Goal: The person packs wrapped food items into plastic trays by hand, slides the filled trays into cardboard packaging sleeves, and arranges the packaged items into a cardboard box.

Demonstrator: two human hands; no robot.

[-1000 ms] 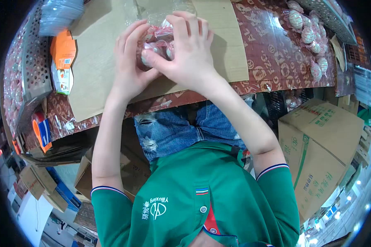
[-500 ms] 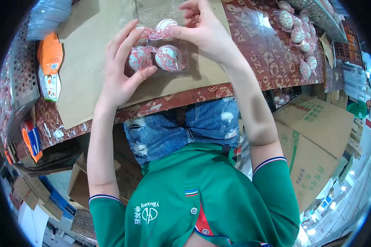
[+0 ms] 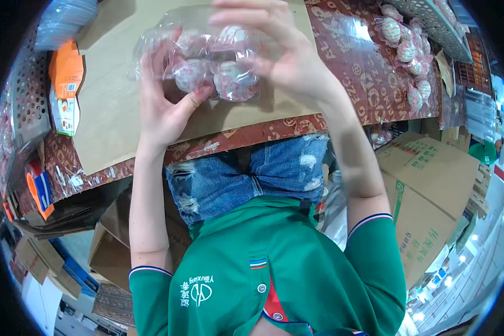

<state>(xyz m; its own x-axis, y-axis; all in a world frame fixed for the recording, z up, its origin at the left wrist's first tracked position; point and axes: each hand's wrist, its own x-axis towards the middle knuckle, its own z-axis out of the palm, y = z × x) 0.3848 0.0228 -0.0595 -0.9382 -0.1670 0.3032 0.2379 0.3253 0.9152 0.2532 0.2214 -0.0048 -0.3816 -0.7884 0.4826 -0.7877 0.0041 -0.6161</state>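
A clear plastic clamshell box lies on the cardboard sheet in front of me. Inside sit several white balls in red-patterned clear wrappers, visible through the plastic. My left hand grips the box's left side, its thumb at the near edge beside a ball and its fingers partly behind the lid plastic. Over the right side of the box is my right hand, smeared by motion, its fingers stretched out over the far edge and its thumb near the right-hand balls. The lid now covers the balls; whether it is fastened I cannot tell.
The brown cardboard sheet covers part of the red printed table. More wrapped balls lie at the right beside a grey perforated basket. On the left are orange printed cards, another perforated basket and orange-handled scissors.
The clear lid has come down over the balls from the far side. My right hand has shifted slightly right, with its fingers extending; my left hand stays at the box's left side.
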